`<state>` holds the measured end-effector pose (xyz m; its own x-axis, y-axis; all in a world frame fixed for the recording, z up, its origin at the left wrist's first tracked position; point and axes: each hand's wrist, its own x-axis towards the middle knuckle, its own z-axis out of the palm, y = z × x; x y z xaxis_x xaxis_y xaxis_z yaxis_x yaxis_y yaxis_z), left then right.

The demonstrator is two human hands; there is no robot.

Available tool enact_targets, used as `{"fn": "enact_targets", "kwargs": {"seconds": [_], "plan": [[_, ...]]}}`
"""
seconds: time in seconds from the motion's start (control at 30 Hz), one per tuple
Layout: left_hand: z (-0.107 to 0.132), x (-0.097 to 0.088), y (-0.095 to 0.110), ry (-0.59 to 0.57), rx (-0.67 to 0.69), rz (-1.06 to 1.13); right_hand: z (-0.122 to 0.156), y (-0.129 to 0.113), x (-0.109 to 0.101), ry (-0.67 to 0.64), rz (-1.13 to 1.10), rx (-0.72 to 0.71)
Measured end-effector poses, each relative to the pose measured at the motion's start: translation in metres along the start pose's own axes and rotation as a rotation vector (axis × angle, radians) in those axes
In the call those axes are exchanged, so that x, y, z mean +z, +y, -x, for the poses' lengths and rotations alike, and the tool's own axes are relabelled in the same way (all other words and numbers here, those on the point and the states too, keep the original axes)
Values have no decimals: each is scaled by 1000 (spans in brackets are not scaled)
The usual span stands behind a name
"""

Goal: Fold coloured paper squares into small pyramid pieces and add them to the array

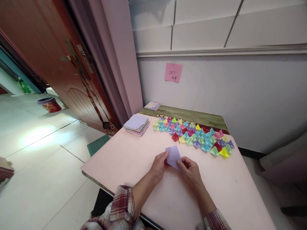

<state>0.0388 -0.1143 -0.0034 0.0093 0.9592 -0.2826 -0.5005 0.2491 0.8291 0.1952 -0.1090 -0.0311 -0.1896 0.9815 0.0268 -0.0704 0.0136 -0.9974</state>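
A piece of purple origami paper [173, 156] is held between both hands over the pink tabletop. My left hand [159, 164] pinches its left edge, thumb on top. On the lower right corner, my right hand [190, 170] grips the same paper with thumb and fingers. Beyond the hands stand rows of small folded paper shapes [197, 143] in many colours. To the left lies a stack of square paper sheets [136, 124], a purple one uppermost. The fingers beneath the paper are partly hidden.
The pink-covered table [112, 159] has a bare wood-patterned strip [192, 111] at the back. A small packet [152, 105] lies at its far left corner. A pink note [173, 72] is stuck on the wall. Left are a wooden door [52, 48] and a red bin [49, 104].
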Motion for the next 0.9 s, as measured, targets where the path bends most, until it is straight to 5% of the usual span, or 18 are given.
{"fn": "enact_targets", "kwargs": {"seconds": [0.23, 0.6, 0.77, 0.9], "plan": [[0, 14, 1, 84, -201, 290, 0, -3, 1, -65, -13, -37], [2, 9, -6, 185, 133, -195, 0, -1, 2, -4, 74, -44], [11, 13, 2, 47, 121, -226, 2, -5, 0, -22, 132, -63], [12, 13, 5, 67, 86, -200, 2, -4, 0, -65, 178, -60]]}}
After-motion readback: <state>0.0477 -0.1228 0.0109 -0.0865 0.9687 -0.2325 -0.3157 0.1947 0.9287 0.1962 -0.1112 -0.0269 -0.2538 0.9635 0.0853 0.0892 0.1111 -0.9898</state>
